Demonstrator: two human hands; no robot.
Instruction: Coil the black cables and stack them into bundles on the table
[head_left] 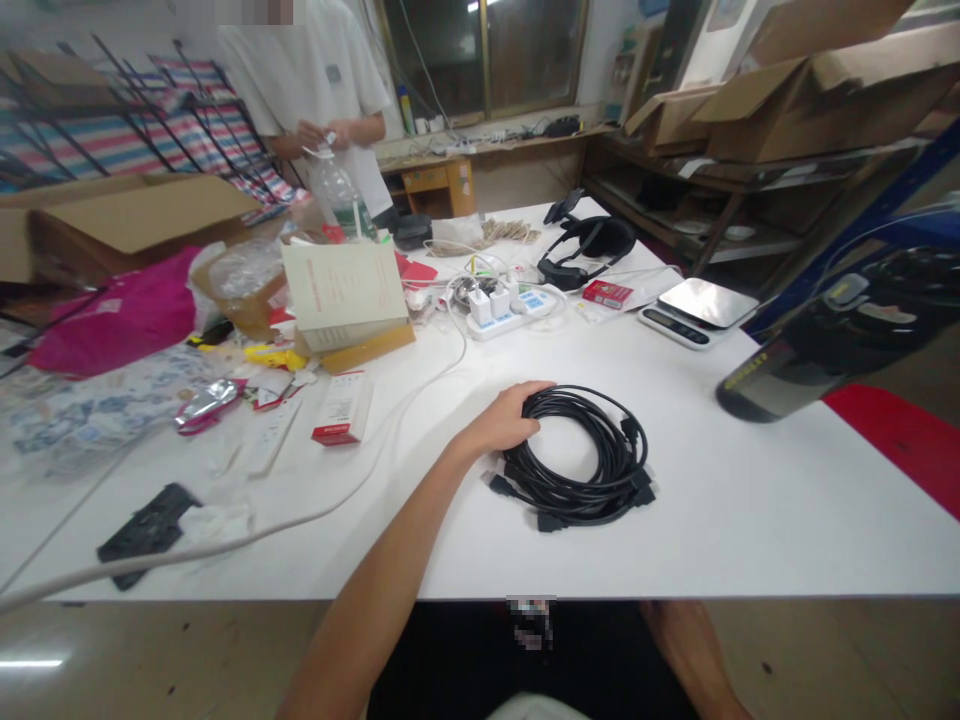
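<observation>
A looped bundle of black cables (pixel 585 500), with several dark plugs around its edge, lies on the white table in front of me. My left hand (pixel 510 415) grips the bundle's upper left side, thumb on the near side and fingers reaching over the far side. The fingertips are partly hidden by the loops. Below the table's front edge, beside my dark-clothed lap, is my right hand (pixel 679 630). Its fingers are hidden, and whatever it touches does not show.
A white power strip (pixel 517 312), a headset (pixel 589 245), a kitchen scale (pixel 697 310) and a large dark bottle (pixel 780 375) stand around the table. A grey cord (pixel 330 505) crosses the left side, near a red-white box (pixel 343 408). Another person (pixel 315 80) stands behind, holding something white.
</observation>
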